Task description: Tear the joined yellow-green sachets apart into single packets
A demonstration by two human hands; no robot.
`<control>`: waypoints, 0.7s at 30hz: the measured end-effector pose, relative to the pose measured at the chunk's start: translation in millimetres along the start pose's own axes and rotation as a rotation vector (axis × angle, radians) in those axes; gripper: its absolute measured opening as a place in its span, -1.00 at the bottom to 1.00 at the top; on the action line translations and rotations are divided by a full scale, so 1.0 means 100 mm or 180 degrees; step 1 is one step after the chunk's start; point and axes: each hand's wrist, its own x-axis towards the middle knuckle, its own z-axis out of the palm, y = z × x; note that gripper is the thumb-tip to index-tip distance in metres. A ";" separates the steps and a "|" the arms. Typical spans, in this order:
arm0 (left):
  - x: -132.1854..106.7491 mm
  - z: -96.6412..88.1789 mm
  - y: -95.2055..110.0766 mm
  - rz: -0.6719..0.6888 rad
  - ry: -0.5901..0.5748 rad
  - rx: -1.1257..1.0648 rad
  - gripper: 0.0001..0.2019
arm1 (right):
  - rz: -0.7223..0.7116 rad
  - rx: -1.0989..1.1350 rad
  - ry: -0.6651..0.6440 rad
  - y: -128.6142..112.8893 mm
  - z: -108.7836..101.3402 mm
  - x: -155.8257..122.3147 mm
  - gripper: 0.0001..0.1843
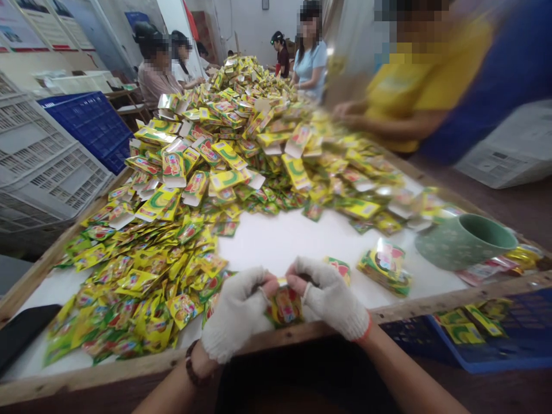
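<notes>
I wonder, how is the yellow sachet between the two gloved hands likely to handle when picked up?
The sachet looks thin and flat, so it is probably light and floppy. Its glossy film may be slippery, though the knit-gloved left hand and right hand should grip it well. Being flat, it seems unlikely to roll.

Yellow-green sachets (142, 282), white gloves (235, 313), green cup (463, 241), blue crate (92, 123).

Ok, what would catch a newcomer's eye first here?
A huge heap of yellow-green sachets covers the white table, stretching toward workers at the far end. At the near edge, the gloved left hand and right hand pinch one packet together; a green cup stands to the right.
</notes>
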 end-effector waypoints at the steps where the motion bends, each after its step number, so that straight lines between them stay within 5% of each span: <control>1: 0.02 -0.01 0.03 -0.0071 -0.0018 -0.0050 -0.83 | 0.0043 0.0024 0.0001 0.00 0.00 0.01 -0.86; 5: 0.04 -0.02 0.04 -0.0023 -0.0003 0.0040 -0.84 | 0.0032 0.0071 0.0012 0.03 0.00 0.05 -0.88; 11: -0.09 -0.04 -0.13 0.1468 -0.0069 0.0907 -0.80 | -0.0801 0.0061 -0.0218 0.16 -0.09 -0.03 -0.79; 13: -0.12 -0.04 -0.16 0.1644 0.0001 0.1039 -0.76 | -0.0991 0.0073 -0.0290 0.18 -0.08 -0.06 -0.76; 18: -0.04 -0.03 -0.21 0.1260 -0.0081 0.1050 -0.71 | -0.0444 -0.0143 0.0058 0.13 -0.03 -0.03 -0.82; 21: 0.08 -0.08 -0.23 0.0904 -0.0191 0.1308 -0.65 | 0.0092 -0.0099 0.0616 0.12 -0.24 0.01 -0.83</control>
